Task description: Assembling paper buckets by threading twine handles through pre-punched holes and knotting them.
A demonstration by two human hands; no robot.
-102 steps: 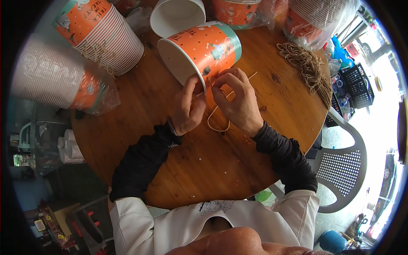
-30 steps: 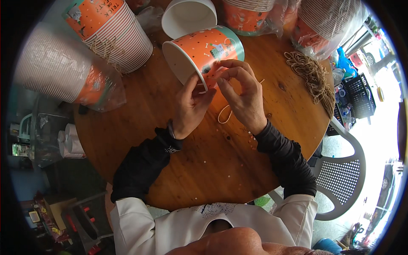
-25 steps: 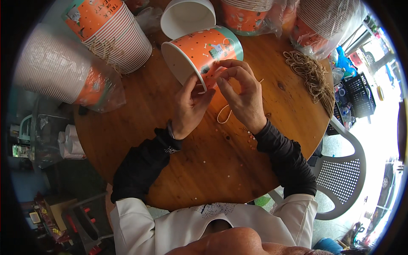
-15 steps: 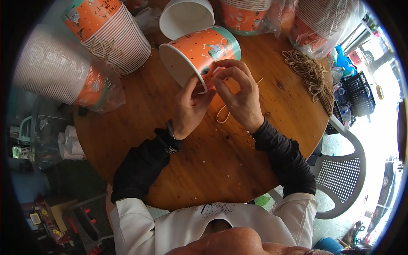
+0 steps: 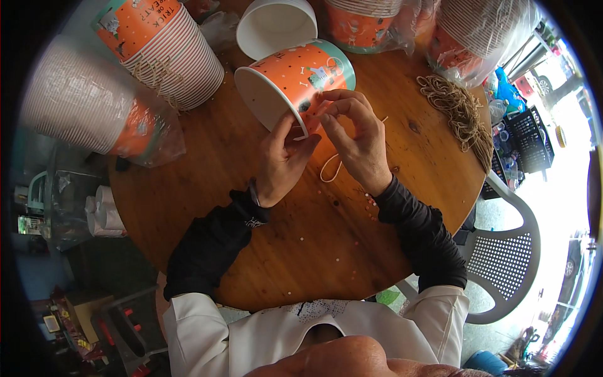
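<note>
An orange paper bucket (image 5: 286, 69) with a green base band and printed pictures lies tilted on its side, its open mouth facing left and toward me. My left hand (image 5: 282, 160) is closed on the near part of its white rim, thumb outside and fingers partly hidden. At the bucket's near side, my right hand (image 5: 357, 135) has thumb and forefinger bent together in a pinch against the wall; what lies between the fingertips is hidden. A thin beige cord (image 5: 322, 173) loops on the table below the right hand, one end showing beyond it.
Behind the bucket stands a white paper tub (image 5: 276, 28). Stacks of orange buckets (image 5: 173, 60) stand at the far left, others in clear plastic (image 5: 468, 38) at the far right. A cord bundle (image 5: 461, 119) lies on the round wooden table's (image 5: 295, 251) right edge. A grey chair (image 5: 502, 264) stands right.
The bucket has shifted very slightly. The fingers of my right hand have moved a little at its side; my left hand keeps its hold on the rim.
</note>
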